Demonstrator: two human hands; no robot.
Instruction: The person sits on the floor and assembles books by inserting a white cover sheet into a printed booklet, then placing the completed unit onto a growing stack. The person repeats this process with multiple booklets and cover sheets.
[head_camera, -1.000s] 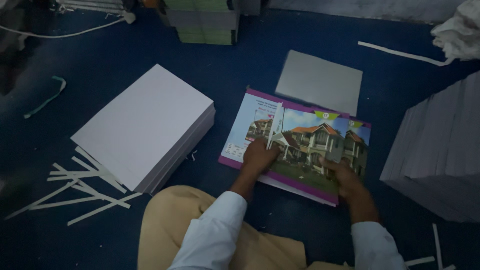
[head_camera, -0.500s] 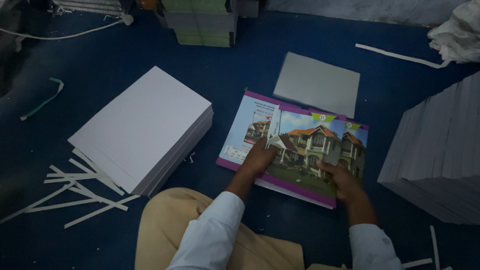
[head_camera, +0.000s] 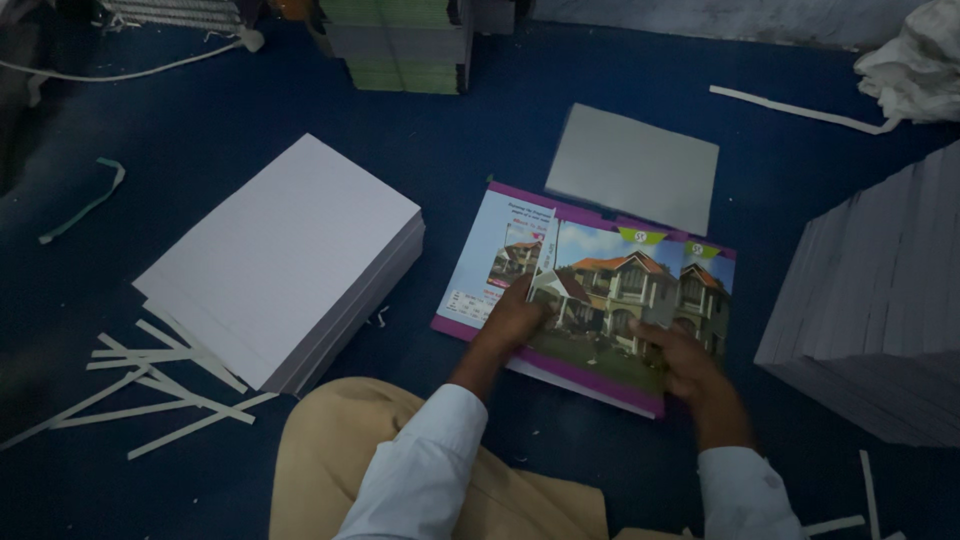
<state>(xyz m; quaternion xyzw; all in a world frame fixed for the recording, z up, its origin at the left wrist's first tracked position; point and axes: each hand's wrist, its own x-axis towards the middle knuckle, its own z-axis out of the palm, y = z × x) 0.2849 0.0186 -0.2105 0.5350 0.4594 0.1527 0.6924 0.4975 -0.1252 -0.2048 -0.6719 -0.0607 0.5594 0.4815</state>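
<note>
left hand (head_camera: 515, 318): flat on the glossy printed cover sheets with purple border and house picture (head_camera: 600, 295), fingers spread and pressing down; a narrow pale strip of paper (head_camera: 546, 260) rising just beyond the fingertips, possibly pinched at its base, cannot tell in the dim light.
right hand (head_camera: 690, 362): on the near right corner of the same cover sheets, fingers curled over the edge, thumb on top, apparently gripping the top sheets; degree of closure partly blurred.
cover sheets: lying on the dark blue floor covering (head_camera: 230, 130), directly under both sets of fingers, slightly fanned.
plain grey rectangular board (head_camera: 635, 170): just beyond the fingertips, touching the far edge of the covers.
tall stack of plain white paper sheets (head_camera: 285, 255): well left of the left fingers, square-edged, unprinted.
large grey-white stack of sheets (head_camera: 880, 300): right of the right fingers, near but apart.
green-edged bundled stack (head_camera: 405, 45): far beyond the fingers, at the top edge.
loose white paper trimmings (head_camera: 150, 385): scattered left of the left wrist.
risks, judged: top sheet likely to slide or skew if the left palm eases while the right lifts; glossy stock prone to creasing at the gripped corner; upright strip liable to tear or fold under; trimmings easily caught between sheets.
</note>
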